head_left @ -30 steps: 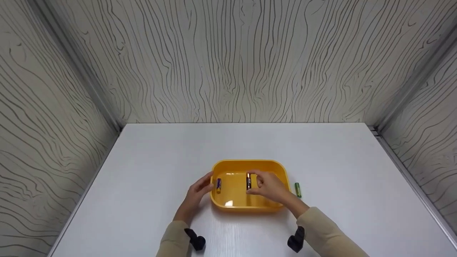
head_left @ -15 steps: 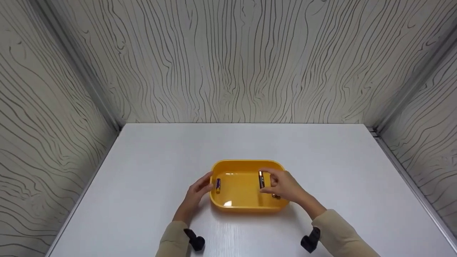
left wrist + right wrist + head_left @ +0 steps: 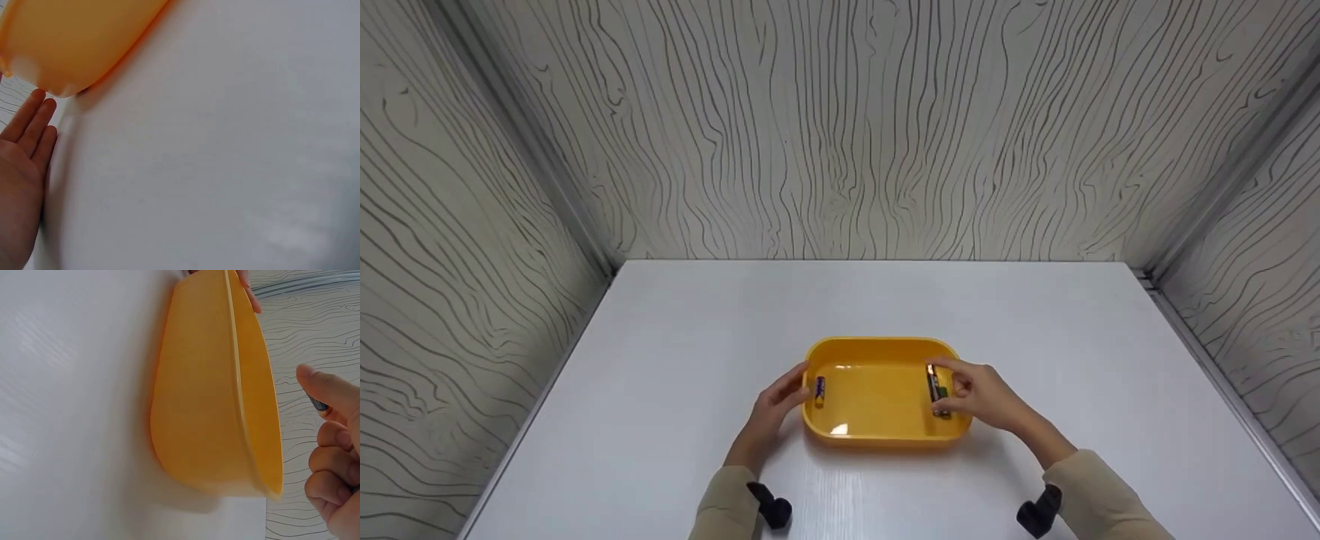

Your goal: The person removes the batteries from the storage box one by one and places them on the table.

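Rightward went the right hand [image 3: 982,394] with its battery [image 3: 934,388], over the yellow tray [image 3: 877,346].

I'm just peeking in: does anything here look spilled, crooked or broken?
Nothing stands out. The yellow tray sits flat on the table, one battery lies inside it, the right hand holds another battery over it, and the left hand touches its side.

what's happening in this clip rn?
A person works at a yellow tray on a white table. The right hand pinches a dark battery over the tray's right side. The left hand rests with straight fingers against the tray's left wall. A blue and gold battery lies inside the tray near that wall.
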`<state>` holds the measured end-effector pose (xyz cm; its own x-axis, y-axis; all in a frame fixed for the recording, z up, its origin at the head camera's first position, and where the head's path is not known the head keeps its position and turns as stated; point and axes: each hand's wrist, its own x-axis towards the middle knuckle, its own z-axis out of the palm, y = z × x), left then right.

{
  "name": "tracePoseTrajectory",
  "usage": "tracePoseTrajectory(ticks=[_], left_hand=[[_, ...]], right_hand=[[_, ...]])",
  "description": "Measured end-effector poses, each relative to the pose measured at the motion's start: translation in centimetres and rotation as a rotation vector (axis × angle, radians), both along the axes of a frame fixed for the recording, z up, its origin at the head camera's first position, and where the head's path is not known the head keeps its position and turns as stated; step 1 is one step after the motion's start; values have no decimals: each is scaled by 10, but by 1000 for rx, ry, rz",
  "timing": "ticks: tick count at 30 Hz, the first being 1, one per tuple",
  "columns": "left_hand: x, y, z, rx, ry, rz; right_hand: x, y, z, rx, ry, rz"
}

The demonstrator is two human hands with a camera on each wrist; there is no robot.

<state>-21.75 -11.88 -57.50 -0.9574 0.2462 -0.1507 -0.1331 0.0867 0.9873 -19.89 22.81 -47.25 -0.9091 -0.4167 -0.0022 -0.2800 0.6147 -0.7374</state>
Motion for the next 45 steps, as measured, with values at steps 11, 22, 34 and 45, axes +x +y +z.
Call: tracePoseTrajectory(ticks=[11, 22, 34, 45], left_hand=[[-1, 2, -2, -3, -34, 15], [0, 2, 0, -8, -9, 14], [-2, 3, -3, 10, -50, 34], [-1, 1, 0, -4, -46, 23]], right_hand=[[2, 30, -7, -41, 26, -11], [5, 53, -14, -38, 24, -51], [5, 73, -28, 31, -13, -115], [3, 90, -51, 76, -77, -167]])
